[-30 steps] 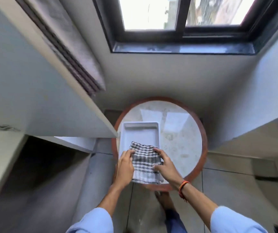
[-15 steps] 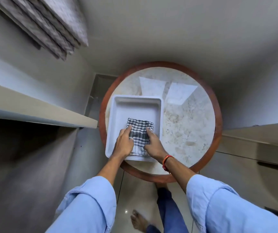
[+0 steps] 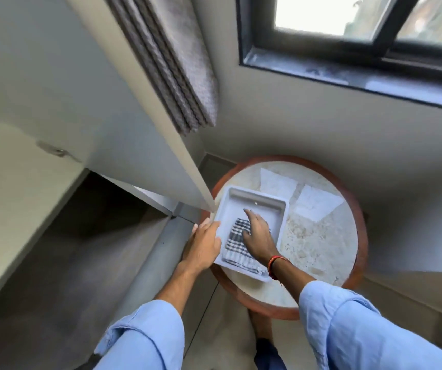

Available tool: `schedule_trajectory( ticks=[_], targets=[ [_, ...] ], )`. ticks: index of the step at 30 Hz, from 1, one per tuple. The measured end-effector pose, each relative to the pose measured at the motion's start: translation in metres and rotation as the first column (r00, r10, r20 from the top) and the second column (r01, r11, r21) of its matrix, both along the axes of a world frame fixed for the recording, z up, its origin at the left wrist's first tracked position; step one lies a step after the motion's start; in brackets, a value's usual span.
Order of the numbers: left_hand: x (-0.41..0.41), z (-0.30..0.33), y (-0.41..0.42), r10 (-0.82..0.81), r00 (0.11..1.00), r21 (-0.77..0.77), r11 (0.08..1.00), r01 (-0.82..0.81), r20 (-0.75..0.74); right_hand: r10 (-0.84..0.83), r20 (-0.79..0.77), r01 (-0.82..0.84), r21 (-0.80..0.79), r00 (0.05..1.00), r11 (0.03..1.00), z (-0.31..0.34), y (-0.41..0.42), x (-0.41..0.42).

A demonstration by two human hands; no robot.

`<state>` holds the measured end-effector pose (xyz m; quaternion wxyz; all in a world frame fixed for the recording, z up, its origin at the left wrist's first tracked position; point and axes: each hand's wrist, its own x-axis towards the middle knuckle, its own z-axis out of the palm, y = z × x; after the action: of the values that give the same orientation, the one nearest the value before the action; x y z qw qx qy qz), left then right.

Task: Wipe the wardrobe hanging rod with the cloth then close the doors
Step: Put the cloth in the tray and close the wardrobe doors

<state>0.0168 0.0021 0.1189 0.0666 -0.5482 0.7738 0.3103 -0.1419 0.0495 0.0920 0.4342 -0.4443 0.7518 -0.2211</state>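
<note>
A folded black-and-white checked cloth (image 3: 237,247) lies in a white plastic tray (image 3: 257,206) on a round marble-topped table (image 3: 318,236). My right hand (image 3: 258,236) rests flat on the cloth with fingers spread, not gripping it. My left hand (image 3: 203,244) hovers at the tray's left rim, fingers loosely apart and holding nothing. An open wardrobe door (image 3: 86,108) stands at the left, its edge ending just above the tray. The dark wardrobe interior (image 3: 86,222) shows below it. No hanging rod is visible.
A grey curtain (image 3: 171,62) hangs beside the door. A dark-framed window (image 3: 348,62) is at the upper right. A round fitting (image 3: 54,150) sits on the wardrobe panel. My bare foot (image 3: 262,327) stands on the tiled floor under the table.
My left hand has come off the cloth and moved left past the tray rim. My right hand has flattened on the cloth. The view has tilted up toward the wardrobe door and window.
</note>
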Motion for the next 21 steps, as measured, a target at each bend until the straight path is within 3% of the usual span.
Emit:
schedule_trajectory(
  ticks=[3, 8, 9, 11, 15, 18, 21],
  targets=[
    [0.013, 0.048, 0.009, 0.054, 0.999, -0.07, 0.996, -0.053, 0.005, 0.046, -0.014, -0.047, -0.17, 0.999, 0.984, 0.053, -0.024, -0.007],
    [0.044, 0.133, 0.015, 0.129, 0.991, -0.378, 0.916, -0.131, -0.029, 0.126, -0.015, -0.119, -0.452, 0.992, 0.884, 0.163, -0.056, -0.009],
    [0.052, 0.18, 0.018, 0.153, 0.987, -0.454, 0.877, -0.158, -0.049, 0.157, -0.049, -0.158, -0.556, 0.986, 0.816, 0.218, -0.059, -0.005],
    [0.054, 0.202, 0.009, 0.171, 0.984, -0.474, 0.863, -0.174, -0.05, 0.175, -0.087, -0.191, -0.618, 0.981, 0.763, 0.252, -0.077, -0.014],
    [0.064, 0.29, 0.025, 0.208, 0.968, -0.585, 0.772, -0.249, -0.137, 0.166, -0.115, -0.186, -0.837, 0.979, 0.516, 0.396, -0.082, -0.016],
    [0.073, 0.343, 0.049, 0.234, 0.95, -0.65, 0.693, -0.312, -0.206, 0.215, -0.151, -0.225, -0.9, 0.965, 0.375, 0.497, -0.078, 0.006],
    [0.089, 0.382, 0.089, 0.298, 0.924, -0.67, 0.639, -0.379, -0.238, 0.237, -0.111, -0.185, -0.929, 0.965, 0.319, 0.552, -0.063, 0.034]
  ],
)
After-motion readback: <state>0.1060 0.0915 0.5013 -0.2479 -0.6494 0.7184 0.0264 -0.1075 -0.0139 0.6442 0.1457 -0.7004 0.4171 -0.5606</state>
